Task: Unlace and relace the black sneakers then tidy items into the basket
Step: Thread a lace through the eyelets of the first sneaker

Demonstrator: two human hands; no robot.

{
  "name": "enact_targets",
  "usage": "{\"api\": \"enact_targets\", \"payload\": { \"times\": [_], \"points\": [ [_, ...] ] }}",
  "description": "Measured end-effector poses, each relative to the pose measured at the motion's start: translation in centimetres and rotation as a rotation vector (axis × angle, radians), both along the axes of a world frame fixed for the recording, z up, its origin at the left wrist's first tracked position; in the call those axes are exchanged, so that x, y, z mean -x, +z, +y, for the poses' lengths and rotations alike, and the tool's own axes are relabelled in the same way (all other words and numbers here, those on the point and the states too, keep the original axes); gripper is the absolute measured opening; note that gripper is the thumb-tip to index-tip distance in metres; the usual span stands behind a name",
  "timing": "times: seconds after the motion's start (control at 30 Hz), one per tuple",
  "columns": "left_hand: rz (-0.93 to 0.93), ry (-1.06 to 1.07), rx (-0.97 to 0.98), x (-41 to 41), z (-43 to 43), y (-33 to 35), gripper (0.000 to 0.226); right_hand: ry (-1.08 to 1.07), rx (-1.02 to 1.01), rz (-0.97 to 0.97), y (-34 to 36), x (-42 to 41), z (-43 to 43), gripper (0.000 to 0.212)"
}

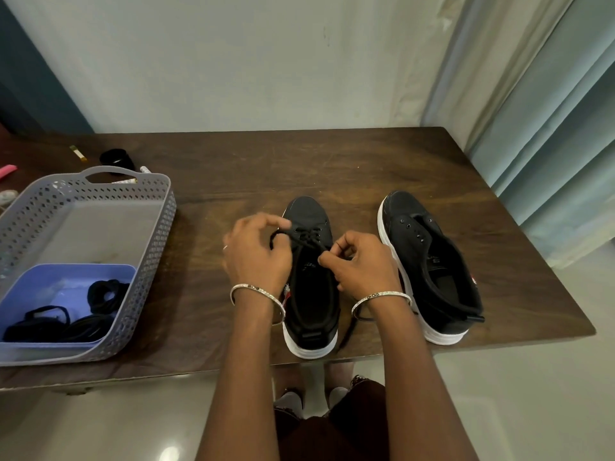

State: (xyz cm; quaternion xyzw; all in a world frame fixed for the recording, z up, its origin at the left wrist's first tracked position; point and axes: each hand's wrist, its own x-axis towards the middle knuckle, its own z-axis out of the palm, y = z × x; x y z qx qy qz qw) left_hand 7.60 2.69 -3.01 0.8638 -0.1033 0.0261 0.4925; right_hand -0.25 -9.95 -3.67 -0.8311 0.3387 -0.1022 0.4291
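Item 1: black sneaker with white sole [312,304], upright on the dark wooden table [332,168], toe pointing away, heel at the near edge. A black lace [304,236] crosses its forward eyelets only; one loose end trails beside the heel toward the table edge.

Item 2: matching sneaker [429,261], just to the right, apart from the first, eyelets bare (no lace in it).

Hands — both over item 1. Left hand [256,251]: fingers curled, pinching a loop of the lace at the shoe's left side. Right hand [361,261]: fingers curled, pinching the lace at the shoe's right side. A silver bangle [256,292] sits on each wrist.

Item 3: grey perforated basket [159,234], at the table's left, well apart from the shoes — holds a blue tray [66,274] with coiled black laces [104,294].

Item 4: black jar [117,158], behind the basket.
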Motion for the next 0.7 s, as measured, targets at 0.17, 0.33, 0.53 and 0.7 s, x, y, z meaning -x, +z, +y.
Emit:
{"api": "enact_targets", "payload": {
  "times": [0.17,0.33,0.53,0.7],
  "points": [
    [-0.124,-0.204,-0.411,1.2,-0.7,-0.1,0.016,0.005,-0.003,-0.010,0.0,0.0,0.0,0.021],
    [-0.065,-0.116,-0.324,1.2,-1.3,-0.6,0.010,-0.004,-0.058,-0.042,-0.4,0.1,-0.1,0.019],
    [0.774,0.265,0.767,-0.1,-1.3,-1.3,0.018,-0.008,-0.114,-0.067,-0.9,0.0,-0.4,0.014],
    [0.483,0.254,0.394,-0.6,-0.6,-2.4,0.018,0.000,-0.126,-0.071,-1.1,-0.2,-0.3,0.013]
  ]
}}
